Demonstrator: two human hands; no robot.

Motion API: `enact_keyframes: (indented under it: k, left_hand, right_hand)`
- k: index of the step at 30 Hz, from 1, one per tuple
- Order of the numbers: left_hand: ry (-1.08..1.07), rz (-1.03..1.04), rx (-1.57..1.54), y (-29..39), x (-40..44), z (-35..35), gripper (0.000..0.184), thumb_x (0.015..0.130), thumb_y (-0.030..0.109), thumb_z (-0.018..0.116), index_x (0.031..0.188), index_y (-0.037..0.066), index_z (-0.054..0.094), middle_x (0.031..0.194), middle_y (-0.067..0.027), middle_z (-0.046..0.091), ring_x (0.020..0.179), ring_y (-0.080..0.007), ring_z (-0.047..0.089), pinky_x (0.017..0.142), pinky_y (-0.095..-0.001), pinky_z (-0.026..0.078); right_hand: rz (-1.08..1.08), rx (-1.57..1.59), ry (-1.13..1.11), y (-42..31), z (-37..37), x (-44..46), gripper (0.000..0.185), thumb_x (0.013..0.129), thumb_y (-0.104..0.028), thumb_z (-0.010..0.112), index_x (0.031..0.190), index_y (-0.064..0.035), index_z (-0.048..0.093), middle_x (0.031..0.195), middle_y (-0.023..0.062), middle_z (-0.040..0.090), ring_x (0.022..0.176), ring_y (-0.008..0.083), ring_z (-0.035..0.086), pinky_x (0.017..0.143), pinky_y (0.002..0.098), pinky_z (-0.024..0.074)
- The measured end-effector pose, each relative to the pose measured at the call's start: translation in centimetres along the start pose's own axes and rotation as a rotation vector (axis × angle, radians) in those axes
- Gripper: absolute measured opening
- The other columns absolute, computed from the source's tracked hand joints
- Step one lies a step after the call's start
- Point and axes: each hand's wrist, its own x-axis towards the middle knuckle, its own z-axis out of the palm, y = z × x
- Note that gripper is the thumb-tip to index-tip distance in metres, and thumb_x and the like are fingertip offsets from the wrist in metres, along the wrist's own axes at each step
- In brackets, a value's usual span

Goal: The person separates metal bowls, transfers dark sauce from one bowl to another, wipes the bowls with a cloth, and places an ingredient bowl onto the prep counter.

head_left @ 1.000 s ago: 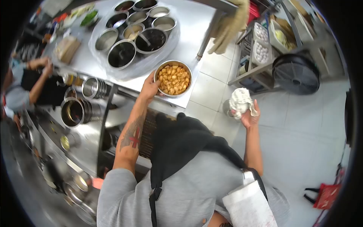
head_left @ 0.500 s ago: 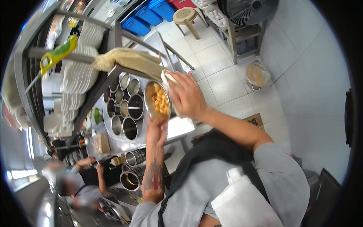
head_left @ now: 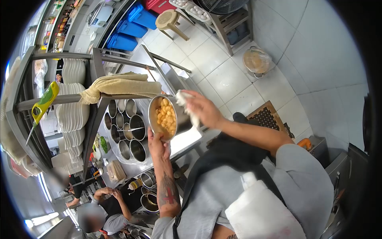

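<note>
My left hand (head_left: 158,146) grips the near rim of a deep metal pot (head_left: 182,116), thumb over the edge. The pot is tipped on its side, its mouth facing left, and holds several yellow-orange round pieces (head_left: 165,115) that look like small potatoes. My right hand (head_left: 205,110) is closed on a white cloth (head_left: 184,101), which lies against the outside of the pot near its base. Just left of the pot, several round metal containers (head_left: 137,150) stand grouped on the counter, one with a spoon handle (head_left: 133,129) across it.
A metal rack (head_left: 97,75) with stacked white dishes (head_left: 72,111) rises at left. A beige cloth (head_left: 119,84) and a yellow-green handled tool (head_left: 44,104) hang from it. A co-worker (head_left: 113,211) stands lower left. A covered pot (head_left: 256,63) sits on the tiled floor.
The pot has turned so more of its outer wall shows, and my right hand with the cloth has shifted along its outside. The camera view has swung, and the co-worker's hands have come together.
</note>
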Motion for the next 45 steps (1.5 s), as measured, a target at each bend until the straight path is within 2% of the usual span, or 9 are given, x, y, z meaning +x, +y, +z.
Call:
enact_keyframes:
  k: [3,7,12,19,26,29,38,40,45]
  left_hand:
    - [0.025,-0.055,-0.023,-1.2,0.3,-0.9,0.058,0.083,-0.008,0.046,0.138,0.009,0.046,0.117,-0.0102,0.064,0.071,-0.0087,0.062,0.038,-0.0142,0.032]
    - [-0.176,-0.112,0.121,1.4,-1.1,-0.3,0.053,0.085,-0.006,0.048,0.137,0.006,0.047,0.107,-0.0128,0.067,0.056,-0.0090,0.060,0.033,-0.0158,0.036]
    - [-0.181,-0.219,-0.028,-0.2,-1.1,-2.7,0.055,0.088,-0.005,0.051,0.142,0.004,0.044,0.110,-0.0150,0.065,0.063,-0.0141,0.064,0.036,-0.0194,0.042]
    - [0.214,0.175,0.540,-2.7,-0.7,-3.8,0.032,0.096,0.020,0.069,0.117,0.003,0.053,0.104,-0.0094,0.066,0.070,-0.0093,0.060,0.047,-0.0239,0.043]
    - [-0.275,0.187,0.224,2.9,2.3,-6.5,0.020,0.101,0.003,0.053,0.090,0.011,0.038,0.107,-0.0095,0.067,0.077,-0.0084,0.060,0.058,-0.0205,0.049]
    - [-0.133,0.087,0.104,3.4,0.4,-4.8,0.033,0.096,-0.001,0.047,0.128,0.006,0.050,0.108,-0.0120,0.068,0.057,-0.0117,0.059,0.036,-0.0193,0.041]
    - [0.134,-0.138,-0.437,1.9,1.2,-7.8,0.029,0.100,-0.001,0.042,0.124,0.002,0.057,0.101,-0.0124,0.068,0.058,-0.0106,0.063,0.044,-0.0120,0.054]
    - [0.274,-0.173,-0.520,2.8,0.3,-3.9,0.020,0.096,-0.005,0.047,0.113,-0.001,0.057,0.094,-0.0139,0.066,0.059,-0.0120,0.064,0.049,-0.0130,0.058]
    - [0.274,-0.023,-0.492,3.3,0.0,-6.5,0.016,0.092,-0.009,0.051,0.104,0.001,0.057,0.078,-0.0076,0.060,0.057,-0.0134,0.064,0.050,-0.0135,0.059]
  right_hand:
    - [-0.396,-0.641,0.106,-4.1,2.4,1.7,0.038,0.102,-0.026,0.049,0.121,0.0012,0.067,0.131,0.0102,0.064,0.118,0.0316,0.061,0.104,0.0410,0.0452]
    - [0.608,-0.161,-0.666,4.7,1.5,11.5,0.036,0.101,-0.033,0.050,0.113,-0.0045,0.069,0.099,0.0081,0.074,0.084,0.0234,0.072,0.077,0.0377,0.0590]
    - [1.096,0.913,-0.280,4.8,0.2,2.9,0.041,0.097,-0.044,0.061,0.111,-0.0069,0.068,0.099,0.0048,0.073,0.083,0.0147,0.071,0.071,0.0313,0.0599]
    - [1.060,0.991,-0.261,4.7,1.2,2.6,0.062,0.092,-0.055,0.063,0.130,-0.0064,0.060,0.121,0.0116,0.068,0.103,0.0221,0.070,0.089,0.0417,0.0585]
    - [1.006,0.397,-0.544,5.1,3.4,7.8,0.065,0.093,-0.054,0.060,0.132,-0.0033,0.056,0.127,0.0159,0.061,0.111,0.0207,0.065,0.090,0.0382,0.0571]
    - [0.992,0.476,-0.502,4.1,5.9,9.6,0.056,0.093,-0.051,0.062,0.123,-0.0036,0.061,0.114,0.0109,0.066,0.100,0.0169,0.067,0.081,0.0326,0.0593]
    - [-0.563,-0.581,0.008,-1.7,9.9,3.8,0.028,0.094,-0.020,0.055,0.116,-0.0088,0.068,0.125,0.0134,0.061,0.124,0.0369,0.053,0.108,0.0551,0.0382]
    - [-0.737,-0.620,-0.329,-2.0,9.1,-0.3,0.037,0.084,-0.011,0.062,0.120,-0.0104,0.068,0.128,0.0110,0.061,0.131,0.0340,0.050,0.109,0.0494,0.0402]
    - [0.345,-0.631,-0.599,9.8,2.8,-1.3,0.037,0.081,-0.002,0.059,0.115,-0.0067,0.073,0.123,0.0142,0.068,0.118,0.0331,0.061,0.097,0.0445,0.0507]
